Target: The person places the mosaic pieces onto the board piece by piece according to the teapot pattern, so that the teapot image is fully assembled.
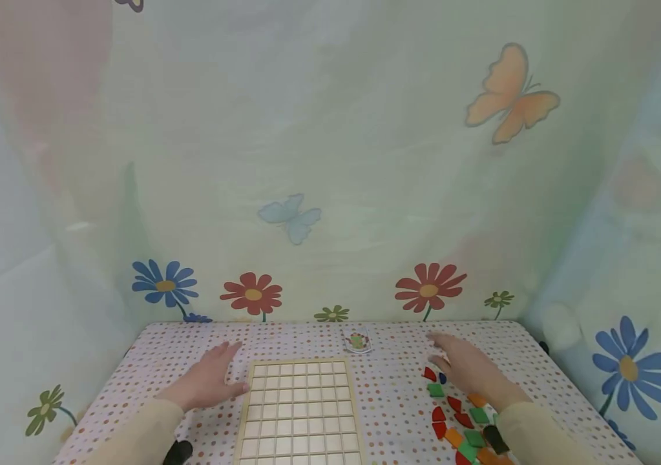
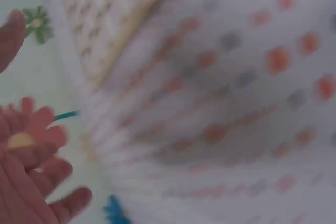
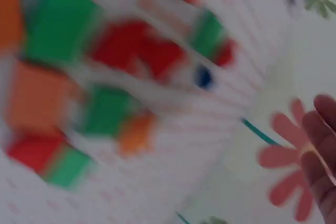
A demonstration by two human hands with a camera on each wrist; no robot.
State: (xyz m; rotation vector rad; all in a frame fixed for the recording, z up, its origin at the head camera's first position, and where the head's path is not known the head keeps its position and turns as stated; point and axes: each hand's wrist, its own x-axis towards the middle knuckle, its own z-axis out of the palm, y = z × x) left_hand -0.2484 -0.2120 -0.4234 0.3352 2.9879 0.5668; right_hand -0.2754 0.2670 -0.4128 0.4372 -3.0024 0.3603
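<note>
My left hand (image 1: 208,379) hovers at the left side of a cream gridded tray (image 1: 300,409), its fingers fairly straight and apart. Nothing is between those fingers, and in the left wrist view the left hand (image 2: 31,182) shows at the left edge. On the other side, my right hand (image 1: 470,366) is held above the far end of a scatter of colored pieces, holding nothing. Among these are red wedges (image 1: 438,413), green squares (image 1: 473,442), orange pieces (image 1: 454,438) and a small dark blue piece (image 1: 442,378). The right wrist view shows the pieces blurred.
A small clear square dish (image 1: 357,340) with a flower-like pattern stands at the back of the table, behind the tray. Dotted cloth (image 1: 388,387) covers the table. Hanging fabric (image 1: 353,155) with flowers and butterflies surrounds it at the back and sides.
</note>
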